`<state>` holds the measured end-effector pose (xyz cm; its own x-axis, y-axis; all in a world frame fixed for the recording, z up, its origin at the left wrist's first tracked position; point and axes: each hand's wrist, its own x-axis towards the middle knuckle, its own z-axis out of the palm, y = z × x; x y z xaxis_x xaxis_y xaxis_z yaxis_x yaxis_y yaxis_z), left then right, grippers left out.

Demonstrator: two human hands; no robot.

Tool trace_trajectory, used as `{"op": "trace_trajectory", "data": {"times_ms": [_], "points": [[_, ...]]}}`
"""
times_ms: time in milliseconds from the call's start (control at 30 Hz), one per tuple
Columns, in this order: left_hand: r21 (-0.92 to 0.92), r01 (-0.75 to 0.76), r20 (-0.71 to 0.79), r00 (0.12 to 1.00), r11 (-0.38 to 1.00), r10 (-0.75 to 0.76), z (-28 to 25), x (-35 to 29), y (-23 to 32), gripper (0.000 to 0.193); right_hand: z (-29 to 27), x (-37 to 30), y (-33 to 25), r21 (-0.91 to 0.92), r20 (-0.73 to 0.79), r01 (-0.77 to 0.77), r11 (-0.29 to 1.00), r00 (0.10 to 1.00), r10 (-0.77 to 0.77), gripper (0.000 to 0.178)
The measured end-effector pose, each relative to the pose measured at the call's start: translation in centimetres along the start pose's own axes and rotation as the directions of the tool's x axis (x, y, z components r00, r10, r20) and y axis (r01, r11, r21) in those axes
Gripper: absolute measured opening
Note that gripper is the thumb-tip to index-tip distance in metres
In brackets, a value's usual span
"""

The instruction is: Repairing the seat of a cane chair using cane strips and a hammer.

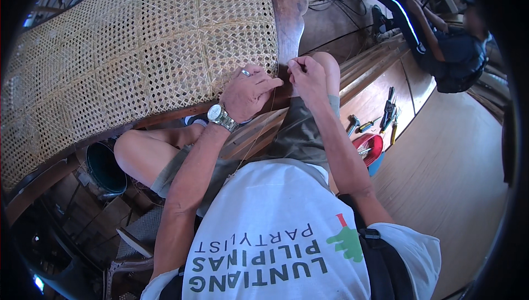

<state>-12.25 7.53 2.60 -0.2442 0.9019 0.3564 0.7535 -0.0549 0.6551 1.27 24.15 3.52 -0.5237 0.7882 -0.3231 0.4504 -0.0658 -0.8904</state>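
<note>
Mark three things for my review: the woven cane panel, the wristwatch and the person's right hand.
Woven cane panel [146, 52]: head view, middle of the weave.
Wristwatch [215, 113]: head view, on the dial.
Right hand [310, 79]: head view, back of the hand.

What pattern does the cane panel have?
The cane panel is a tan, open lattice with small holes, seen best in the head view.

three lines dark capitals [256, 263], inverted, across white shirt [275, 201]
</note>
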Motion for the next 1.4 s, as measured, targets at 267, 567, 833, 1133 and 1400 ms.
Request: {"op": "trace_trajectory", "data": {"times_ms": [267,567,833,1133,1400], "points": [[0.093,-0.050,0.096,0.995,0.994,0.041,0.0,-0.2,0.5,0.026,0.8,1.8,-0.5,-0.060,0.104,-0.087,0.994,0.990,0.093,0.021],[0.020,-0.027,0.081,0.996,0.999,0.025,0.4,-0.5,0.0,0.026,1.0,3.0,0.8,-0.348,0.045,0.055,0.936,0.998,-0.042,0.028],[0.045,-0.069,0.101,0.993,0.997,0.064,0.6,-0.4,0.0,0.032,0.8,3.1,0.3,-0.272,0.109,-0.030,0.962,0.992,0.061,0.025],[0.038,-0.088,0.114,0.990,0.995,0.083,0.6,-0.5,-0.2,0.022,2.2,0.7,-0.8,-0.544,0.034,0.192,0.817,0.978,-0.207,0.021],[0.028,-0.107,0.097,0.990,0.994,0.103,0.8,-0.6,0.0,0.019,1.6,1.9,-1.0,-0.612,0.178,0.338,0.715,0.940,-0.292,0.021]]}}
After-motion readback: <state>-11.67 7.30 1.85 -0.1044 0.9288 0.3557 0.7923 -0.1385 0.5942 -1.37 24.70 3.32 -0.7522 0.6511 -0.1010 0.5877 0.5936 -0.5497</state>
